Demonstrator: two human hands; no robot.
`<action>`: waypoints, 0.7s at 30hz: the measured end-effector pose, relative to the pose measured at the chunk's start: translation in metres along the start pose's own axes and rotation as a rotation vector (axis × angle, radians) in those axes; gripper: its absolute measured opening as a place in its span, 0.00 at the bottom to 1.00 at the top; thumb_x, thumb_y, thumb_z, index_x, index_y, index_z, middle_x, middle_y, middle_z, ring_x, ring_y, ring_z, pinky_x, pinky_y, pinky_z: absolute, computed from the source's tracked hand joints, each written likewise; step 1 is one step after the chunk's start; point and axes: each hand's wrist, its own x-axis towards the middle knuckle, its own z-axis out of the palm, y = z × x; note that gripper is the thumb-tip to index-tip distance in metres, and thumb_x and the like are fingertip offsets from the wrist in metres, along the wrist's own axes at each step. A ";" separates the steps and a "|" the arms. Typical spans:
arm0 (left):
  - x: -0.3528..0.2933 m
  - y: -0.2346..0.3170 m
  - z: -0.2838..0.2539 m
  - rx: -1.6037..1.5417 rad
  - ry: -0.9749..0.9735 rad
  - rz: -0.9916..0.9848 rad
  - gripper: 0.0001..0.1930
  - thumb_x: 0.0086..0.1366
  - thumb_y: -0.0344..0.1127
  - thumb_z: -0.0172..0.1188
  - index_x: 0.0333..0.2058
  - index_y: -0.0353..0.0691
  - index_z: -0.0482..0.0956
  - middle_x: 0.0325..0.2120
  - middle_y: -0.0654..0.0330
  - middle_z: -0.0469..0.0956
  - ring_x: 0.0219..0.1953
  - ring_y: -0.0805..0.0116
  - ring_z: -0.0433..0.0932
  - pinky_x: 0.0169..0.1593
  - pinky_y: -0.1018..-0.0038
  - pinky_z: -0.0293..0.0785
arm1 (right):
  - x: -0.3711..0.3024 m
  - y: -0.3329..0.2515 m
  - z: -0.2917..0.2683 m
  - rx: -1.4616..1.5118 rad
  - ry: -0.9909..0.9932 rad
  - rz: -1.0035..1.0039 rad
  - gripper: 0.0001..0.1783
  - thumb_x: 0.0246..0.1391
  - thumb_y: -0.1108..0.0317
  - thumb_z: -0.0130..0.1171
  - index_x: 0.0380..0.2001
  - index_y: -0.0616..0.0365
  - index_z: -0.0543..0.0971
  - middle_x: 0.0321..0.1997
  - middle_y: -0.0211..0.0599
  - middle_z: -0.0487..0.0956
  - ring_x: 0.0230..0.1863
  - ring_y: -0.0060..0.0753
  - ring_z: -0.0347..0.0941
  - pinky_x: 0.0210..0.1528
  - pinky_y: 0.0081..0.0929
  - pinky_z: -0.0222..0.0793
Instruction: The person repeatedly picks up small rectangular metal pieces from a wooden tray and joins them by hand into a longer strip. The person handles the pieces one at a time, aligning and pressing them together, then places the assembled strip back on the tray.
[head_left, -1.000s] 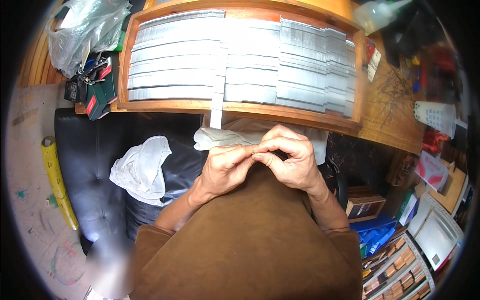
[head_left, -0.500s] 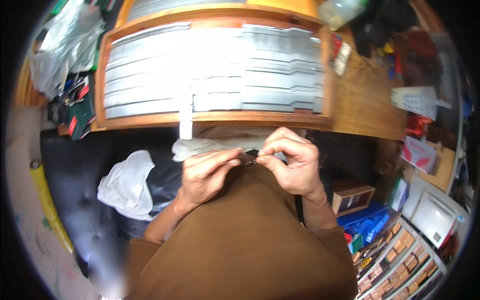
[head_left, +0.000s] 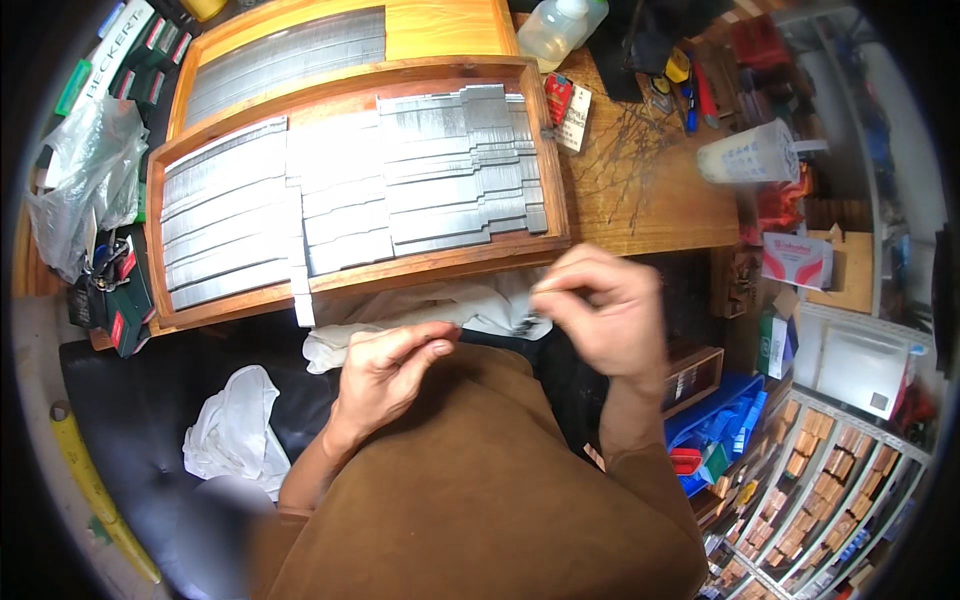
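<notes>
My left hand [head_left: 385, 372] is over my lap, its thumb and fingers pressed together at the tips. Whatever sits in that pinch is too small to make out. Farther right and a little higher, my right hand [head_left: 612, 312] is also closed in a pinch, blurred by motion, its contents unclear. Just below its fingertips some small dark thin pieces [head_left: 525, 322] show against a white cloth [head_left: 470, 308]. Beyond both hands is a shallow wooden tray [head_left: 430, 265] filled with rows of thin silvery metal strips [head_left: 430, 175]. A white strip [head_left: 302, 300] hangs over its near edge.
A second wooden tray [head_left: 450, 30] lies behind. On the wooden table [head_left: 650, 225] are scattered thin dark pieces, a plastic cup [head_left: 750, 155] and a bottle [head_left: 555, 30]. A crumpled white bag [head_left: 238, 425] lies left on a black cushioned seat [head_left: 120, 400]. Racks of small blocks [head_left: 820, 480] stand right.
My hands have drawn apart; earlier their fingertips nearly met around a small dark thing. The right hand is now farther from the left. The whole view has turned, shifting the tray left.
</notes>
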 end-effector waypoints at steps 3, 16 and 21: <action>0.010 0.008 0.000 0.128 -0.098 0.027 0.08 0.64 0.24 0.66 0.42 0.31 0.85 0.35 0.53 0.88 0.38 0.65 0.88 0.44 0.75 0.83 | -0.002 0.014 0.023 0.108 0.096 -0.024 0.03 0.52 0.83 0.67 0.27 0.66 0.83 0.31 0.34 0.82 0.32 0.21 0.77 0.35 0.19 0.72; 0.008 0.010 0.006 0.140 -0.189 0.035 0.11 0.61 0.24 0.68 0.43 0.34 0.84 0.31 0.49 0.86 0.31 0.56 0.87 0.33 0.70 0.81 | -0.028 0.031 0.062 0.140 -0.091 -0.034 0.05 0.49 0.80 0.71 0.31 0.65 0.84 0.31 0.39 0.83 0.32 0.29 0.80 0.35 0.24 0.75; 0.003 0.003 0.005 0.245 -0.119 -0.010 0.08 0.60 0.23 0.69 0.39 0.32 0.85 0.29 0.52 0.86 0.30 0.61 0.87 0.34 0.74 0.80 | -0.035 0.050 0.073 0.188 -0.015 0.053 0.05 0.53 0.77 0.70 0.33 0.65 0.83 0.32 0.40 0.83 0.33 0.27 0.80 0.36 0.24 0.75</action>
